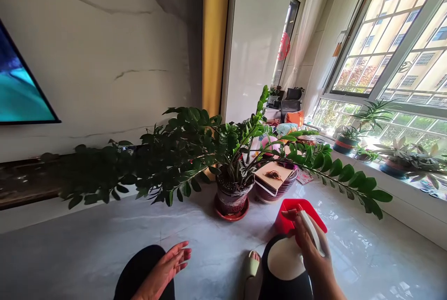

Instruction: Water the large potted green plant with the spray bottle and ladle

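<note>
My right hand [312, 244] is wrapped round the curved white handle [312, 231] of a white container [284, 258], in front of my right knee. Its exact kind is hard to make out. Just beyond it a red plastic bin [284, 216] stands on the floor. My left hand [172, 260] hangs by my left knee with loosely bent fingers apart, nothing in it. Ahead stands a large leafy potted plant [232, 151], its long stems arching to both sides. Its pot [233, 200] sits in a reddish-brown saucer [232, 216].
A flat board [274, 176] with a small dark clump [272, 175] lies on a ridged purplish pot [275, 190]. Smaller potted plants, one in a dark pot [345, 145], line the windowsill at right. A screen [24, 86] hangs at left. The grey floor [195, 235] is glossy.
</note>
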{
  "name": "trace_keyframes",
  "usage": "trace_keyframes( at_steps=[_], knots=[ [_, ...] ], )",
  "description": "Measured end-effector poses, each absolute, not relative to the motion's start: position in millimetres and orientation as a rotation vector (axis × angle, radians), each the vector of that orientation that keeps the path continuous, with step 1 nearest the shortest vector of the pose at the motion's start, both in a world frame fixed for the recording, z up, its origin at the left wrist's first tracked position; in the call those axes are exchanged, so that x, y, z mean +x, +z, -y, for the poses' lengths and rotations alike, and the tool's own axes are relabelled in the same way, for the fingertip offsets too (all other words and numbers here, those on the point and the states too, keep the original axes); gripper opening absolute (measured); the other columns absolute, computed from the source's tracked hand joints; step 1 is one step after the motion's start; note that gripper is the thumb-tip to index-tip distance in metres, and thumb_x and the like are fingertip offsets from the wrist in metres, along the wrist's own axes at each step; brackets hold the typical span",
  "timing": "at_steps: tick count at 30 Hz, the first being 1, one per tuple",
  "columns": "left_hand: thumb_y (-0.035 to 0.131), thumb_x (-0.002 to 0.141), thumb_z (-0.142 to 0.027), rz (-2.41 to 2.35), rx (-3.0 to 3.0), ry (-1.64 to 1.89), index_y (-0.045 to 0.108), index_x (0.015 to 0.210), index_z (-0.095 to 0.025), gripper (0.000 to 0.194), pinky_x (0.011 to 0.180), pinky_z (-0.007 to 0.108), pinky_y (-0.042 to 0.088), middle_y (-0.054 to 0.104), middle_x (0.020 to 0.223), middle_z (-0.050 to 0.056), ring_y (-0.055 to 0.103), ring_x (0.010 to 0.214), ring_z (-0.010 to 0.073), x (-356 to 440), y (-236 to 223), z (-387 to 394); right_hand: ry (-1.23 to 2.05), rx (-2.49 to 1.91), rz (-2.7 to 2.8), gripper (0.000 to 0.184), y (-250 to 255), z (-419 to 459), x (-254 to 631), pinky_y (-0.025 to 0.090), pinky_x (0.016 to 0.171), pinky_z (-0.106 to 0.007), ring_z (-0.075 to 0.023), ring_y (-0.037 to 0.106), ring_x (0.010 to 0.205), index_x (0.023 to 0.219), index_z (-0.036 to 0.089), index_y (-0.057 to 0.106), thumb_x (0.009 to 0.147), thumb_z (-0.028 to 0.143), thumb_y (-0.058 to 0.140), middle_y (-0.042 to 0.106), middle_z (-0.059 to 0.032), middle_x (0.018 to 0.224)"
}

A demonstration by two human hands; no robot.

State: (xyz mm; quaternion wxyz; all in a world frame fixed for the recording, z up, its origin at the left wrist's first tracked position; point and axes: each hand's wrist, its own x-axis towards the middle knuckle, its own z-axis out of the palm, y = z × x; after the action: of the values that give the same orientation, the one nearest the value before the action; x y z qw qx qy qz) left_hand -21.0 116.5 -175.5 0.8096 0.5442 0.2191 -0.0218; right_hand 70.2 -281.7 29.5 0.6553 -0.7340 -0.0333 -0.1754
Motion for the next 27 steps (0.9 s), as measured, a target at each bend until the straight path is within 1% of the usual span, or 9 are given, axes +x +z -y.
trace_keyframes(
  at_steps=[3, 6, 9, 11, 14, 16, 20, 22, 27],
  knots=[
    [0.095, 0.062, -0.066, -0.455, 1.140, -0.025, 0.077, 0.121, -0.021, 0.077, 0.105, 0.043, 0.051, 0.078, 0.117, 0.015, 0.066, 0.123, 0.0340, -23.7, -176.5, -118.5, -0.404, -1.649, 0.134, 0.053, 28.1, 273.9, 74.5, 0.057, 0.059, -0.032, -0.0182, 0.064, 0.060, 0.101, 0.019, 0.079, 0.090, 0.070, 0.070, 0.080, -0.0108, 0.104],
    [0.094, 0.065, -0.065, -0.445, 1.123, -0.009, 0.077, 0.122, -0.021, 0.074, 0.106, 0.044, 0.050, 0.077, 0.119, 0.016, 0.066, 0.123, 0.0344, -25.7, -179.6, -121.0, -0.315, -1.674, 0.233, 0.049, 20.5, 273.2, 78.6, 0.055, 0.056, -0.031, -0.0199, 0.065, 0.060, 0.092, 0.020, 0.078, 0.090, 0.068, 0.069, 0.079, -0.0092, 0.093],
    [0.094, 0.063, -0.066, -0.448, 1.119, 0.002, 0.077, 0.122, -0.020, 0.076, 0.106, 0.046, 0.050, 0.076, 0.120, 0.017, 0.066, 0.124, 0.0364, -27.0, -180.7, -122.2, -0.225, -1.703, 0.359, 0.045, 13.5, 274.8, 79.4, 0.053, 0.052, -0.030, -0.0217, 0.066, 0.062, 0.087, 0.022, 0.077, 0.091, 0.066, 0.069, 0.075, -0.0070, 0.083],
    [0.094, 0.062, -0.066, -0.451, 1.114, 0.001, 0.077, 0.122, -0.020, 0.078, 0.106, 0.046, 0.049, 0.077, 0.118, 0.017, 0.065, 0.124, 0.0367, -27.5, -180.3, -122.2, -0.202, -1.737, 0.419, 0.044, 12.0, 273.6, 76.9, 0.052, 0.052, -0.029, -0.0205, 0.064, 0.059, 0.082, 0.022, 0.076, 0.091, 0.065, 0.071, 0.072, -0.0053, 0.076],
    [0.094, 0.062, -0.066, -0.446, 1.105, 0.000, 0.076, 0.122, -0.020, 0.078, 0.107, 0.045, 0.049, 0.077, 0.117, 0.016, 0.065, 0.124, 0.0360, -27.8, -179.8, -121.8, -0.211, -1.752, 0.425, 0.047, 14.1, 266.8, 69.7, 0.050, 0.054, -0.028, -0.0193, 0.062, 0.061, 0.075, 0.022, 0.073, 0.092, 0.066, 0.069, 0.069, -0.0040, 0.073],
    [0.095, 0.061, -0.067, -0.444, 1.096, 0.003, 0.076, 0.122, -0.020, 0.079, 0.106, 0.044, 0.049, 0.077, 0.117, 0.016, 0.065, 0.124, 0.0351, -27.7, -180.4, -121.6, -0.204, -1.738, 0.393, 0.048, 16.9, 260.6, 64.8, 0.050, 0.055, -0.027, -0.0189, 0.062, 0.063, 0.078, 0.022, 0.075, 0.092, 0.067, 0.068, 0.070, -0.0042, 0.076],
    [0.092, 0.064, -0.069, -0.426, 1.104, -0.010, 0.074, 0.125, -0.020, 0.080, 0.108, 0.044, 0.047, 0.076, 0.119, 0.016, 0.065, 0.124, 0.0345, -27.5, -184.6, -122.1, -0.217, -1.732, 0.367, 0.049, 25.8, 250.2, 59.5, 0.053, 0.058, -0.028, -0.0189, 0.062, 0.061, 0.101, 0.021, 0.081, 0.092, 0.068, 0.068, 0.076, -0.0062, 0.086],
    [0.091, 0.066, -0.069, -0.424, 1.112, -0.013, 0.074, 0.127, -0.021, 0.080, 0.109, 0.045, 0.046, 0.076, 0.120, 0.015, 0.065, 0.124, 0.0343, -27.8, -187.2, -122.5, -0.268, -1.746, 0.368, 0.050, 32.0, 246.6, 59.8, 0.055, 0.060, -0.029, -0.0202, 0.064, 0.063, 0.108, 0.023, 0.082, 0.091, 0.068, 0.068, 0.078, -0.0073, 0.090],
    [0.091, 0.066, -0.068, -0.399, 1.088, 0.000, 0.074, 0.126, -0.021, 0.079, 0.105, 0.042, 0.048, 0.075, 0.121, 0.015, 0.065, 0.121, 0.0314, -30.3, -187.7, -122.4, -0.308, -1.795, 0.447, 0.055, 42.1, 237.6, 66.9, 0.057, 0.058, -0.031, -0.0232, 0.066, 0.061, 0.104, 0.024, 0.082, 0.089, 0.075, 0.066, 0.074, -0.0057, 0.074]
  ],
)
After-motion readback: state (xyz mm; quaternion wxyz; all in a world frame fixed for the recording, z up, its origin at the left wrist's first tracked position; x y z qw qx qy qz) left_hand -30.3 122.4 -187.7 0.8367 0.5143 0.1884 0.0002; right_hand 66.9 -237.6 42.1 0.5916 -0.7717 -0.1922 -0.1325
